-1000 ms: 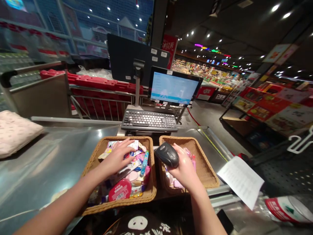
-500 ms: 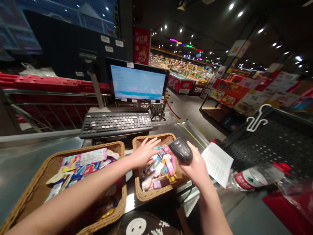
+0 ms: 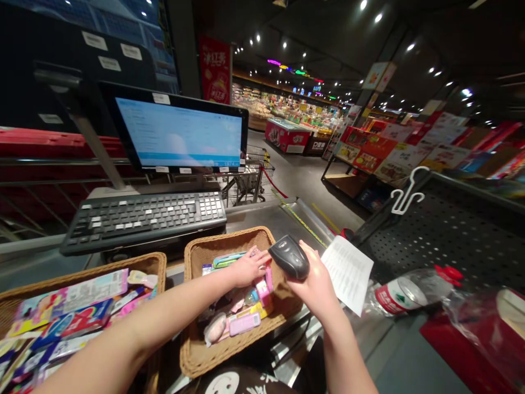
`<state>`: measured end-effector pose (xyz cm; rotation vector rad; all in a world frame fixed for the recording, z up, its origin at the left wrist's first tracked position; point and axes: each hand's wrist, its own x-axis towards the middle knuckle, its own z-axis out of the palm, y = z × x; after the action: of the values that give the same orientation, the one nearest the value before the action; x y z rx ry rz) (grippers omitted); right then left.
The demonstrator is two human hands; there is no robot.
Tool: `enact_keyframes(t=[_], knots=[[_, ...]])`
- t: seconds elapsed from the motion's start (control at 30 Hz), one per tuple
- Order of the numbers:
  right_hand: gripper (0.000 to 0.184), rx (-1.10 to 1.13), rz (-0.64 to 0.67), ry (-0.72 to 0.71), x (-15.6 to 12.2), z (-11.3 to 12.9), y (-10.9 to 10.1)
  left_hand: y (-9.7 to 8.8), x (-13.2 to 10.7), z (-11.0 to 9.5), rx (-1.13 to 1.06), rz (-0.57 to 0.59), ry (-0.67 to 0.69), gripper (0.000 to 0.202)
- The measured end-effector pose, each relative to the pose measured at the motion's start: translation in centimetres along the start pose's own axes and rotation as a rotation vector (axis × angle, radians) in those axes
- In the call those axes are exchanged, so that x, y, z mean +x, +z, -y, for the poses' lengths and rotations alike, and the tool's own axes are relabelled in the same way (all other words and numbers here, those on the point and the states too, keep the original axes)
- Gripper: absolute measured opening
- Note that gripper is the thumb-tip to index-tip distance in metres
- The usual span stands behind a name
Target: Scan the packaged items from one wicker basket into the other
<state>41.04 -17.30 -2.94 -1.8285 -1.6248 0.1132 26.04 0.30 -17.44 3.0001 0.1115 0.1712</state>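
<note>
My right hand is wrapped round a black barcode scanner, held above the right side of a small wicker basket. Inside that basket my left hand reaches over small packaged goods, fingers stretched out and touching them; their tips are partly hidden among the packages. Near these fingers is a pink package. Lower in the basket lie a lilac package and a pale pink rounded item. Under my left forearm, a larger wicker basket holds several colourful flat packets.
A keyboard and a lit monitor stand behind the baskets. To the right lie a printed paper sheet, a clear bottle with a red cap and a red box. A white hook hangs on the black perforated panel.
The view has shifted, so the baskets and monitor sit further left. My left hand has gone from spread fingers above the small basket to lower among its packages. The scanner stays in my right hand.
</note>
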Motion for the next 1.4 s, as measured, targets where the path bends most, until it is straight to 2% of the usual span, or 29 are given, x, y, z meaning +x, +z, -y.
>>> enact_keyframes(t=[0.17, 0.3, 0.4, 0.57, 0.8, 1.1, 1.4], knots=[[0.051, -0.008, 0.005, -0.005, 0.5, -1.1, 0.4, 1.3, 0.5, 0.1, 0.006, -0.004, -0.001, 0.023], [0.050, -0.007, 0.030, 0.005, 0.7, -1.2, 0.6, 0.8, 0.1, 0.2, 0.020, 0.029, -0.016, 0.017], [0.051, -0.007, 0.046, 0.003, 0.9, -1.0, 0.6, -1.1, -0.5, 0.2, -0.007, 0.058, -0.038, 0.017], [0.052, 0.014, 0.036, -0.005, 1.2, -0.3, 0.6, -5.8, -3.0, 0.2, -0.047, -0.004, -0.087, 0.019], [0.054, 0.019, 0.023, -0.045, 1.6, 1.7, 1.5, -11.0, -8.5, 0.1, 0.026, -0.221, -0.181, 0.012], [0.055, 0.015, 0.006, -0.173, 2.4, 5.8, 2.4, -16.2, -14.9, -1.2, 0.190, -0.359, -0.299, 0.009], [0.046, 0.039, 0.033, -0.369, 2.4, 12.0, 3.2, -20.0, -20.8, -2.1, 0.374, -0.469, -0.447, 0.009]])
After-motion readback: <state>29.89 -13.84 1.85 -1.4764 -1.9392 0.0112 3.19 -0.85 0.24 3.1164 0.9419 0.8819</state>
